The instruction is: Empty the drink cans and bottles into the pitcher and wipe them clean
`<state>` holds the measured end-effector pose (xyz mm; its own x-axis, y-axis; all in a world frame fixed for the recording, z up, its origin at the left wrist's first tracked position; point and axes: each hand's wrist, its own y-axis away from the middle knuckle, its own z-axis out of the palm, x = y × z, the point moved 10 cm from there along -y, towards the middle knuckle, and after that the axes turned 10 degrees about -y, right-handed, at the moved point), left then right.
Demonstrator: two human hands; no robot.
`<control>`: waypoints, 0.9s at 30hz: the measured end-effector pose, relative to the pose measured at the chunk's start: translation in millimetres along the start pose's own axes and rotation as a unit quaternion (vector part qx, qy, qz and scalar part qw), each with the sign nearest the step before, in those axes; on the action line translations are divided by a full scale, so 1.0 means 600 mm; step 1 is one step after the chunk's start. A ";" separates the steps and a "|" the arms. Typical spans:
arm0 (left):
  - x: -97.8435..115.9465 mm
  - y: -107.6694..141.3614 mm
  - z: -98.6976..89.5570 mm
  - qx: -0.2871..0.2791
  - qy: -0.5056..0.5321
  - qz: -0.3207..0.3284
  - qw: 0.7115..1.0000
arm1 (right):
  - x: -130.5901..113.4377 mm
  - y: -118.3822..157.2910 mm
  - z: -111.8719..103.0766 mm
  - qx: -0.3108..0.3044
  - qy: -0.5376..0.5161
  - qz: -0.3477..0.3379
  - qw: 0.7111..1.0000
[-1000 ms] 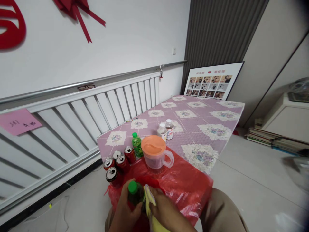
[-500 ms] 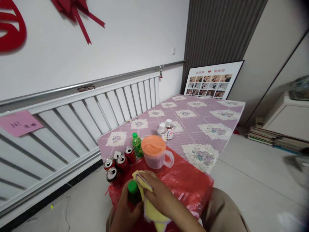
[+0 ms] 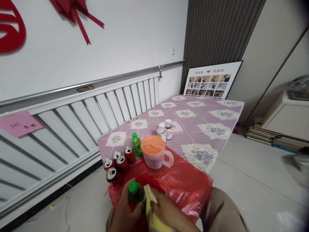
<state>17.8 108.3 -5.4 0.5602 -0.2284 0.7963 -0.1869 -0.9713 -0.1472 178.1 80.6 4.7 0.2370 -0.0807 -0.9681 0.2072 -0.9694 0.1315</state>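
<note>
A green-capped bottle stands upright in my left hand, whose fingers and thumb wrap round its body. My right hand grips a yellow cloth with a pale purple edge, pressed near the bottle's right side. Beyond my hands sits a clear plastic jug with an orange lid. A second green-capped bottle is just behind it to the left. Several red drink cans with opened tops cluster to the left of my hands. The lower part of the held bottle is hidden.
Red plastic sheeting covers the near end of a table with a purple floral cloth. Two white-capped bottles stand behind the jug. A white radiator runs along the left wall. Stacked books lie on the right.
My right hand and the yellow cloth have moved down and slightly right, from near the bottle's cap to lower beside its body. My left hand keeps its hold in about the same place.
</note>
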 end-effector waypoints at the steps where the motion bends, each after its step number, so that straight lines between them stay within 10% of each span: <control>1: 0.000 0.000 0.000 0.000 -0.005 0.001 1.000 | 0.001 0.006 0.001 0.000 0.002 0.005 1.000; 12: 0.007 -0.002 0.006 -0.018 0.029 0.010 0.999 | -0.028 0.025 -0.005 0.046 0.035 -0.057 0.997; 22: 0.000 0.000 0.002 0.006 0.003 0.025 1.000 | 0.035 -0.005 0.004 0.048 0.038 -0.008 0.998; 27: 0.013 0.000 0.001 -0.011 0.025 0.022 0.999 | -0.028 0.011 -0.008 0.057 0.044 -0.040 0.997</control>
<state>22.8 106.6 0.3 0.5098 -0.2661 0.8181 -0.2286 -0.9587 -0.1693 180.2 76.4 22.7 0.3081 0.0129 -0.9513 0.1211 -0.9923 0.0257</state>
